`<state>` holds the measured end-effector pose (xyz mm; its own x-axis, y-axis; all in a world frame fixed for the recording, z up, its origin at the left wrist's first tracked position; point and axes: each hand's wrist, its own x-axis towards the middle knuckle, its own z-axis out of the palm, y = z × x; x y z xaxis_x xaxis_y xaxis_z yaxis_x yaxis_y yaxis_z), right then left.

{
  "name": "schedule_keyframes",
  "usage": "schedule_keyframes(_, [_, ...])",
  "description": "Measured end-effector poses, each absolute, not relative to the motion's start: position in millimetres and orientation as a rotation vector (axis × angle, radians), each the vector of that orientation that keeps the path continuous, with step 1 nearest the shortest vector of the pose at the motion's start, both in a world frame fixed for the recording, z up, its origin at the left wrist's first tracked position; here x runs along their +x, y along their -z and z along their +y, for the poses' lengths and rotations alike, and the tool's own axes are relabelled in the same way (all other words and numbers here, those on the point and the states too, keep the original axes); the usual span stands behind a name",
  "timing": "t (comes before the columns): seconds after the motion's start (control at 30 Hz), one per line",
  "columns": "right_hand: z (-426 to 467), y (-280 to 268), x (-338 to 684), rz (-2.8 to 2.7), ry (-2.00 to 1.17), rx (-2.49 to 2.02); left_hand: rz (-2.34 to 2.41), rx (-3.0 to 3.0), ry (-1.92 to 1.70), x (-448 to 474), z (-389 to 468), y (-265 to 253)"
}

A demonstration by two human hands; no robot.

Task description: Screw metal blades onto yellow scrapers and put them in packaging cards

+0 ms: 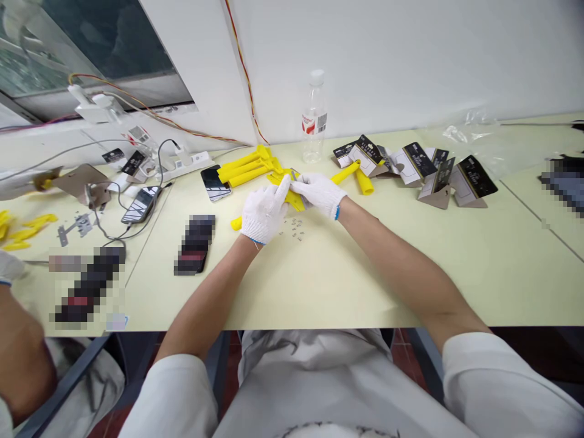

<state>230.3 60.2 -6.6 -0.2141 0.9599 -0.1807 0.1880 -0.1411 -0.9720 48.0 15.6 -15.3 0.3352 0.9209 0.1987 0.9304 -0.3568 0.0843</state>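
My left hand point(264, 212) and my right hand point(320, 193), both in white knitted gloves, meet above the table with fingers closed together. Between them shows a yellow plastic piece point(294, 199) with a bit of grey metal point(294, 173) beside it. The fingers cover most of it, so its full shape is hidden. Just below the hands lie several small metal pieces point(297, 228). A pile of yellow tubular handles point(249, 167) lies behind my left hand. More yellow handles point(364, 182) rest beyond my right hand, and a yellow end point(236, 223) pokes out left of my left glove.
A clear bottle point(313, 121) stands by the wall. Folded black-and-white cards point(474, 179) are at the right. Phones point(215, 184), cables and a power strip point(191, 163) occupy the left. There, a co-worker's arm point(20, 347) reaches in near yellow parts point(27, 231) and metal plates point(82, 225).
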Motion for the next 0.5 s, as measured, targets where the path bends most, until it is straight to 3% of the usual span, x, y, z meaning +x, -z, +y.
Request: schedule_keyframes(0.5, [55, -10, 242, -1.647, -1.344, -1.422, -1.733, -2.482, 0.407, 47, 13, 22])
